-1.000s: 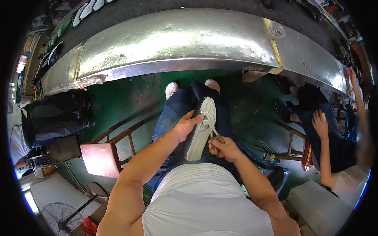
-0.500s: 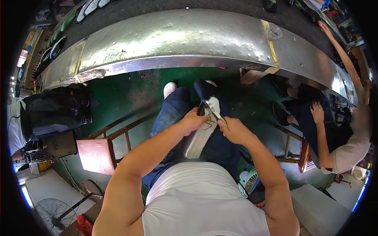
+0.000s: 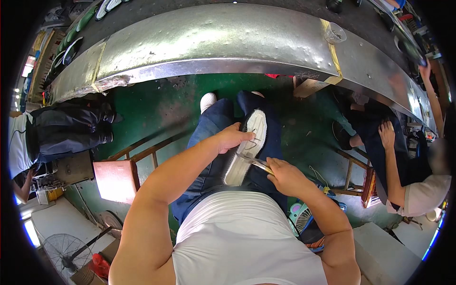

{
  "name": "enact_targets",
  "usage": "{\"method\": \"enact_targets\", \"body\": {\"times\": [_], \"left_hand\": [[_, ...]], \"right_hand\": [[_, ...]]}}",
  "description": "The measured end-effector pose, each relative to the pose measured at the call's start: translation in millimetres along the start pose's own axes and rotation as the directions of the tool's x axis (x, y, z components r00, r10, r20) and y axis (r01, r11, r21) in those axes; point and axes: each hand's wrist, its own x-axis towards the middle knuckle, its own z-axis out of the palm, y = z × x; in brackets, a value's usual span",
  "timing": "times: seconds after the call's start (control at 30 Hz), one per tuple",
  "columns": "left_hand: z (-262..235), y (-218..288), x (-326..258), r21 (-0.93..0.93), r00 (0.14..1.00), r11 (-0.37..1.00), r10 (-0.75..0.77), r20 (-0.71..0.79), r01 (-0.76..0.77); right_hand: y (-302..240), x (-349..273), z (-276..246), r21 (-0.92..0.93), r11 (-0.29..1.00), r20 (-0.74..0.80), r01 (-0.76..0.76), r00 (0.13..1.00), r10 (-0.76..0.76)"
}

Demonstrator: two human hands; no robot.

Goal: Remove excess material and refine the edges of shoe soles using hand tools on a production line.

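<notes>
Across my thighs lies an upturned shoe, its pale underside facing up and a stitched-looking edge all round. My left hand is closed on the shoe's left side, with the thumb over the underside. Near that thumb a thin curved line or thread shows on the pale surface; which it is, I cannot tell. My right hand is wrapped round the handle of a hammer-like tool. Its metal head is over the middle of the underside, and whether it touches is unclear.
Ahead runs a metal-covered bench edge with a clear plastic cup on it. A reddish stool stands at left, a small green fan by my right hip. Another person sits at right; dark-trousered legs show at left.
The tool's head has moved from the shoe's far end back toward me, onto the middle of the underside. My right hand has come nearer my body. My left hand keeps its hold.
</notes>
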Motion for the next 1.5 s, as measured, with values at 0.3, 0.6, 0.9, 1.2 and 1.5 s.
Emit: {"method": "enact_targets", "body": {"times": [0.3,0.6,0.9,1.2,1.5], "left_hand": [[1,-11,5,0.239,0.989,0.97,0.08,-0.124,-0.049],[14,-1,-9,0.296,0.98,0.954,0.096,-0.173,-0.041],[6,-4,-15,0.233,0.987,0.971,0.087,-0.138,-0.053],[21,-44,-43,-0.023,0.943,0.948,0.318,0.094,-0.318],[52,-67,-38,0.652,0.832,0.735,0.47,-0.294,-0.185]], "right_hand": [[19,-4,33,0.097,0.993,-0.16,-0.073,0.983,0.088],[-32,4,-12,-0.29,0.957,-0.04,-0.033,0.999,0.022],[-12,-19,33,0.014,0.991,-0.11,-0.132,0.985,0.133],[-10,-36,30,-0.042,0.971,-0.02,-0.234,0.972,0.233],[-1,-39,23,0.057,0.941,0.298,-0.332,0.906,0.302]]}}
